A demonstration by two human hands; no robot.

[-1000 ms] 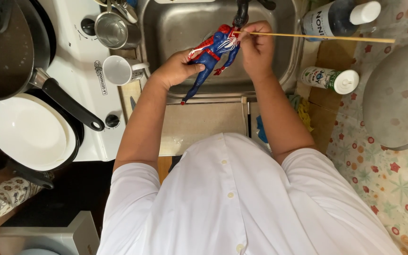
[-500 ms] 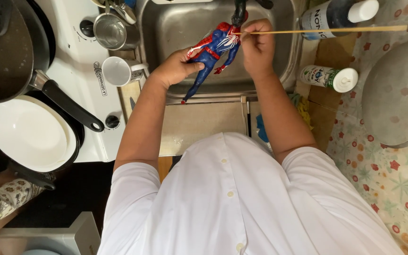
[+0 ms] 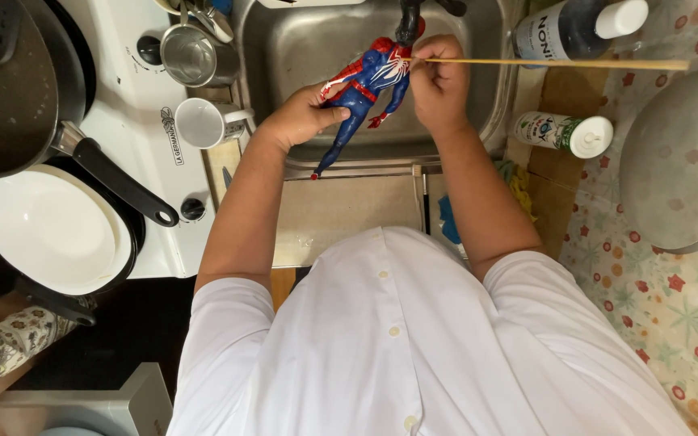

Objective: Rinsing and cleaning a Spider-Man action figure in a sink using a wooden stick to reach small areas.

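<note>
Now your left hand [image 3: 300,119] still grips the red-and-blue plastic figure [image 3: 363,89] over the steel sink [image 3: 486,105], right fingers [image 3: 438,77] pinching the thin wooden stick [image 3: 559,63], barely shifted.

White short-sleeved shirt [image 3: 414,339], button-front, small white buttons down the middle, sleeves ending above the elbows, forearms bare, left hand [image 3: 300,117], right hand [image 3: 439,81]
</note>
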